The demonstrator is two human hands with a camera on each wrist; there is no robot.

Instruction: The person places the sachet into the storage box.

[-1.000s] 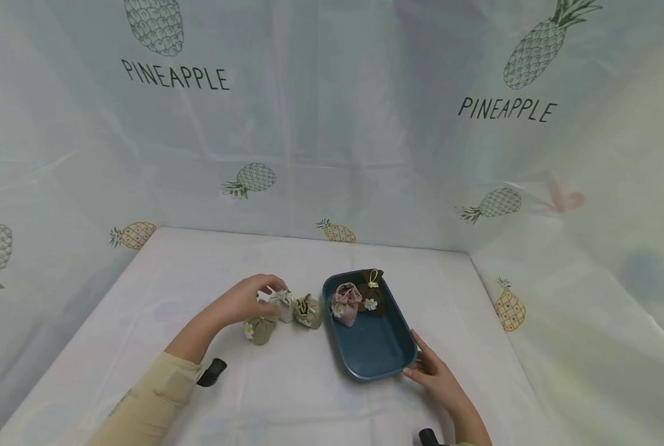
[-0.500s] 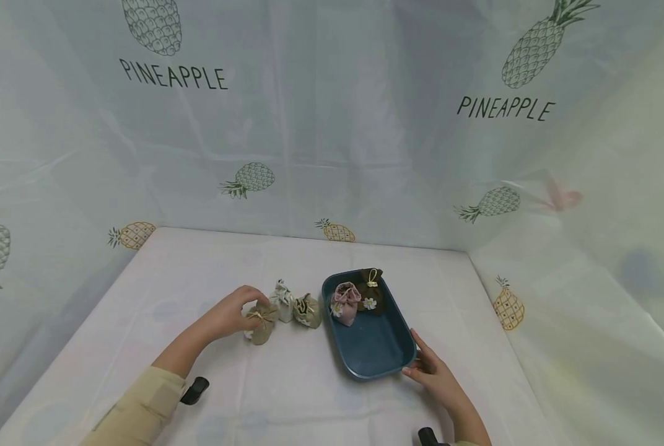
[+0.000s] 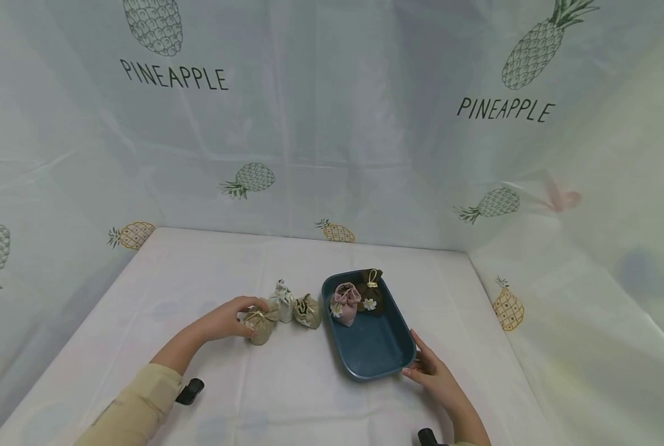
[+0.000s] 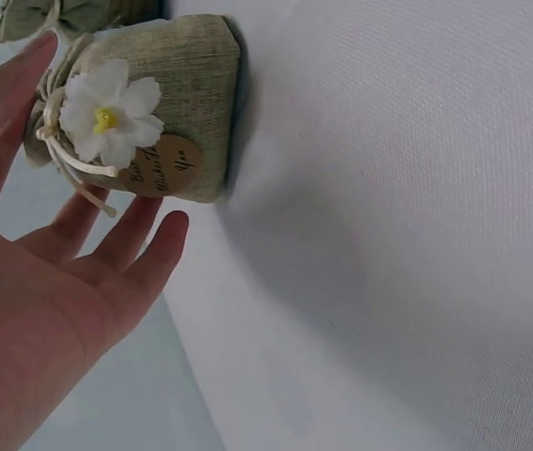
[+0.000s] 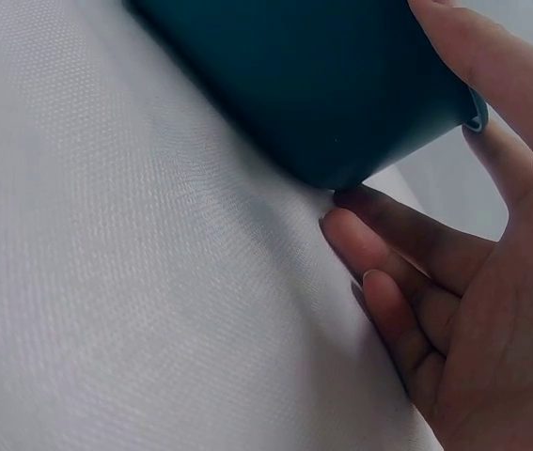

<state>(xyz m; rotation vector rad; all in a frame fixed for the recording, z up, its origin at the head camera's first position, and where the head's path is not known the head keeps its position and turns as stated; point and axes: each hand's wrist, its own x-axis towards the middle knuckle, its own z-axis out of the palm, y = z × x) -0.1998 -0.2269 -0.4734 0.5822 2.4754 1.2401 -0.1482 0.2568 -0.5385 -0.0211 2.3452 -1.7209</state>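
A small greenish-beige drawstring pouch [image 3: 262, 328] with a white flower and a round tag stands on the table. My left hand [image 3: 228, 319] has its thumb and fingers round the tied neck of this pouch, clearer in the left wrist view; the little finger stays apart from it. A dark blue rectangular tray [image 3: 368, 353] lies to the right, holding a pink pouch [image 3: 345, 310] and a dark brown pouch [image 3: 372, 294] at its far end. My right hand [image 3: 435, 378] holds the tray's near right corner, with some fingertips low against its outside.
A whitish pouch [image 3: 283, 303] and an olive-beige pouch [image 3: 308, 311] stand between the left hand's pouch and the tray. White cloth [image 3: 298, 396] covers the table. A pineapple-print curtain [image 3: 332, 124] hangs behind and at the sides.
My left hand has drawn back from the whitish pouch to the greenish-beige one, then lowered slightly round its neck. The pouches, the tray and my right hand look unmoved.
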